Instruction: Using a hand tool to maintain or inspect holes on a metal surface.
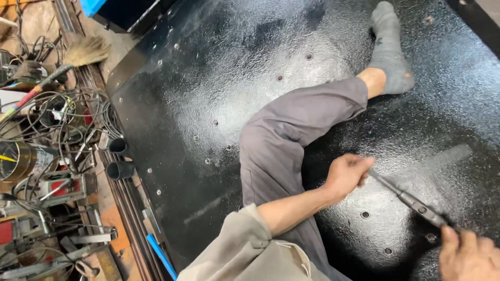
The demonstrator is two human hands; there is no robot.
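I sit on a large black, glossy, textured metal panel point(208, 104) dotted with small holes. My bent leg in grey trousers point(284, 140) and a grey sock point(388, 52) lies across it. My left hand point(346, 174) is closed around the upper end of a long dark metal hand tool point(411, 200) that runs diagonally down to the right. At the bottom right corner my right hand point(469, 255) grips the tool's lower end. The tool's working tip is hidden under my left fist. A hole point(365, 214) lies just below the tool.
Left of the panel the floor is cluttered: a straw broom point(78, 52), tangled cables point(67, 114), a shiny metal cylinder point(21, 158), two short black tubes point(120, 158), a blue tube point(159, 255) and metal scraps. A blue box point(91, 6) sits at the top.
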